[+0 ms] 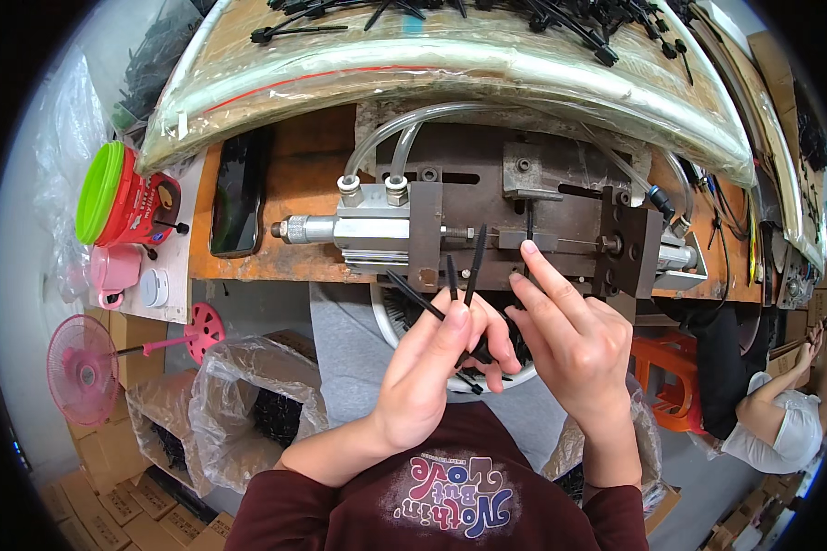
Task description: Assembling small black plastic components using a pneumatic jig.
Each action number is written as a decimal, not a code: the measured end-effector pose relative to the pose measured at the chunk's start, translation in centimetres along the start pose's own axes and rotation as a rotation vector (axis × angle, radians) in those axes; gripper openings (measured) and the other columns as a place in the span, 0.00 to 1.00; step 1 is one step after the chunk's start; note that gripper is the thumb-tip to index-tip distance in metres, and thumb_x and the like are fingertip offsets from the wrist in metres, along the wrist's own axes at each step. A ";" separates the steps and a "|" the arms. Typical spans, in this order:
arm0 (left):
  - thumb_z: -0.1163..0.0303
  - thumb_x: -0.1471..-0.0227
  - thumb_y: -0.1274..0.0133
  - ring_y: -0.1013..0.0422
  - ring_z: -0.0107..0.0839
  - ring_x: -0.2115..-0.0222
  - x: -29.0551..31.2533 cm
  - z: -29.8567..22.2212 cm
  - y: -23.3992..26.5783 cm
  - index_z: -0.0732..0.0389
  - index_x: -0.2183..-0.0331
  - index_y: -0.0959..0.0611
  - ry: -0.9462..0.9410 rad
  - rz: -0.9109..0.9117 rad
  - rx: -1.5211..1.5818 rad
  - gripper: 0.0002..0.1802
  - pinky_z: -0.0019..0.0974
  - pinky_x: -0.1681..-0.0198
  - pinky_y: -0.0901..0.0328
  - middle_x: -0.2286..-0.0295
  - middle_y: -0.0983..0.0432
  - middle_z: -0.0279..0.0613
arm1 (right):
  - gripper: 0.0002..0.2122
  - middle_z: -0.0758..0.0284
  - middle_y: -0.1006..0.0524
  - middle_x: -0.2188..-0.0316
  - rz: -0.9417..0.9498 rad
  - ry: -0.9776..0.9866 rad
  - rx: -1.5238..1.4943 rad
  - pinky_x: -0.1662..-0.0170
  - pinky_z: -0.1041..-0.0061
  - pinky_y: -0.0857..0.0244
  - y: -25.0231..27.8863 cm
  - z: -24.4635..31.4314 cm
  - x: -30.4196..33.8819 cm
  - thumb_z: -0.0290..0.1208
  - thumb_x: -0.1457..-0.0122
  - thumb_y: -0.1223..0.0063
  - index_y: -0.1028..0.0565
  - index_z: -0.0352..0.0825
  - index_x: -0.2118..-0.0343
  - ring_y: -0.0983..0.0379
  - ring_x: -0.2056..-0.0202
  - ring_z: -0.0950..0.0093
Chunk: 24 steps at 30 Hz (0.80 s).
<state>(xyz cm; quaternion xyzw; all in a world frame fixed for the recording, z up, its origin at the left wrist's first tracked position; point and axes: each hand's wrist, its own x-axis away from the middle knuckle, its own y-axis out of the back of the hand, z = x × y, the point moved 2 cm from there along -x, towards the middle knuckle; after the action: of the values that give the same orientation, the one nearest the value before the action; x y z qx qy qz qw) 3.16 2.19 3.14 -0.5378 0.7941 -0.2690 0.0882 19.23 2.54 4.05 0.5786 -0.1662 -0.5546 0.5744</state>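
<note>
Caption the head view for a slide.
Left hand holding black sticks, right hand at a metal machine.

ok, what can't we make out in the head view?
All in the head view:
- Lower ends and exact count of the black rods in the left hand: fingers cover them.
- Whether the right hand grips the rod at the metal block: its own fingers hide the contact.
- Most of the white-rimmed container: behind both hands.
- Full black-parts pile: cut off by the top edge.
</note>
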 end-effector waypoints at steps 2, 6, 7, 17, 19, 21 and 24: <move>0.50 0.33 0.74 0.29 0.35 0.68 0.1 0.2 0.0 0.56 0.72 0.38 0.007 0.014 -0.009 0.23 0.34 0.68 0.32 0.71 0.33 0.43 | 0.13 0.61 0.20 0.57 -0.031 -0.007 -0.057 0.76 0.81 0.35 0.2 0.0 0.0 0.25 0.55 0.35 0.20 0.31 0.64 0.27 0.80 0.78; 0.50 0.33 0.73 0.33 0.29 0.66 0.1 1.0 0.5 0.60 0.68 0.35 -0.088 0.082 -0.044 0.24 0.31 0.64 0.34 0.68 0.33 0.42 | 0.16 0.62 0.20 0.66 -0.179 -0.053 -0.358 0.72 0.78 0.29 2.3 1.8 0.8 0.23 0.59 0.32 0.20 0.32 0.64 0.23 0.74 0.73; 0.48 0.33 0.76 0.33 0.29 0.66 0.2 1.1 0.3 0.61 0.67 0.34 -0.071 0.099 -0.066 0.26 0.31 0.62 0.36 0.68 0.33 0.42 | 0.17 0.64 0.21 0.65 -0.209 0.021 -0.378 0.73 0.79 0.31 2.4 2.4 0.8 0.24 0.61 0.31 0.19 0.33 0.64 0.25 0.75 0.74; 0.57 0.32 0.68 0.35 0.24 0.75 0.2 1.6 0.2 0.58 0.68 0.34 0.172 0.007 -0.110 0.16 0.26 0.71 0.38 0.72 0.32 0.39 | 0.16 0.60 0.24 0.58 -0.159 -0.206 -0.434 0.63 0.73 0.28 2.5 2.1 1.5 0.19 0.61 0.32 0.20 0.29 0.65 0.25 0.63 0.67; 0.59 0.33 0.65 0.36 0.26 0.79 0.4 1.7 -0.1 0.58 0.70 0.35 0.096 -0.040 -0.060 0.16 0.25 0.78 0.40 0.77 0.33 0.40 | 0.13 0.55 0.24 0.54 -0.116 -0.143 -0.356 0.63 0.71 0.28 1.4 1.0 1.4 0.18 0.58 0.35 0.22 0.27 0.66 0.24 0.63 0.65; 0.59 0.33 0.65 0.36 0.26 0.79 0.6 1.5 0.0 0.58 0.70 0.35 -0.001 -0.028 -0.062 0.16 0.26 0.78 0.41 0.77 0.33 0.40 | 0.12 0.54 0.24 0.53 -0.060 -0.113 -0.284 0.63 0.71 0.28 0.3 0.5 1.3 0.17 0.57 0.36 0.23 0.27 0.67 0.23 0.64 0.65; 0.59 0.33 0.63 0.41 0.23 0.81 0.4 1.2 0.5 0.58 0.74 0.36 -0.085 0.044 -0.108 0.18 0.25 0.78 0.44 0.78 0.37 0.36 | 0.10 0.57 0.22 0.54 -0.023 -0.043 -0.115 0.67 0.74 0.29 -0.1 0.4 0.9 0.20 0.56 0.39 0.23 0.28 0.68 0.23 0.71 0.69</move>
<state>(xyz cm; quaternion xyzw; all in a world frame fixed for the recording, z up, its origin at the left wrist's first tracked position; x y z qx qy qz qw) 3.10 1.54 1.89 -0.5351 0.8146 -0.2006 0.0986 19.17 1.67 3.65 0.5345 -0.1398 -0.5820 0.5966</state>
